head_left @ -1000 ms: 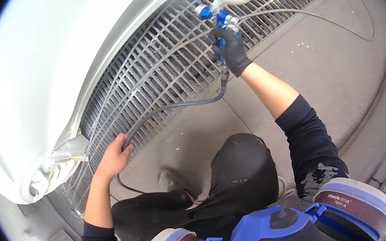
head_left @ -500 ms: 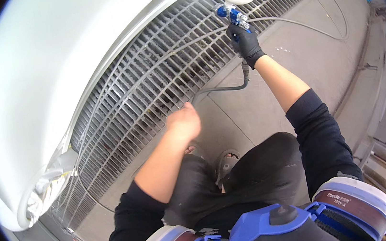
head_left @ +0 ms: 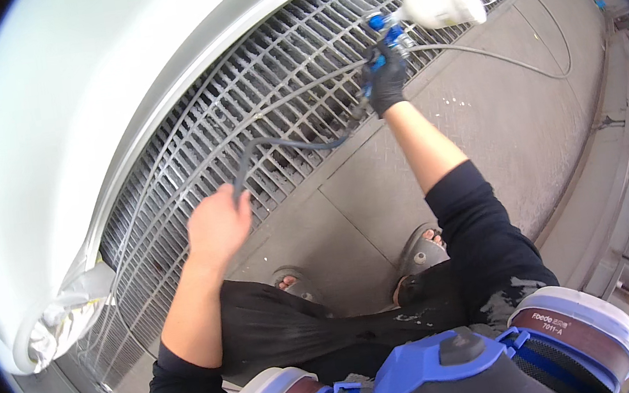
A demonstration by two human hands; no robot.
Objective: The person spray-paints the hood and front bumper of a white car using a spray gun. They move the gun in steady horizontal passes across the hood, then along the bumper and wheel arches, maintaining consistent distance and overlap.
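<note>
A black glove covers my right hand [head_left: 385, 78], which is closed round the handle of a blue and silver spray gun [head_left: 393, 34]. The gun's white paint cup [head_left: 441, 0] tilts over to the right. From below the handle a dark air hose [head_left: 288, 144] curves left to my bare left hand [head_left: 219, 222], whose fingers are wrapped round it. Both hands are in front of a large pale, smooth panel [head_left: 47, 127], apart from it.
Between the panel and the concrete floor [head_left: 491, 128] runs a metal floor grating [head_left: 287, 70]. A thin grey hose [head_left: 485, 52] lies in a loop across grating and floor. Crumpled masking film [head_left: 77, 308] hangs at the panel's lower left end. My sandalled feet [head_left: 420, 258] stand on the concrete.
The spray gun has moved slightly left and its cup has tipped to the right. My left hand has shifted left and down with the hose. My feet are farther apart.
</note>
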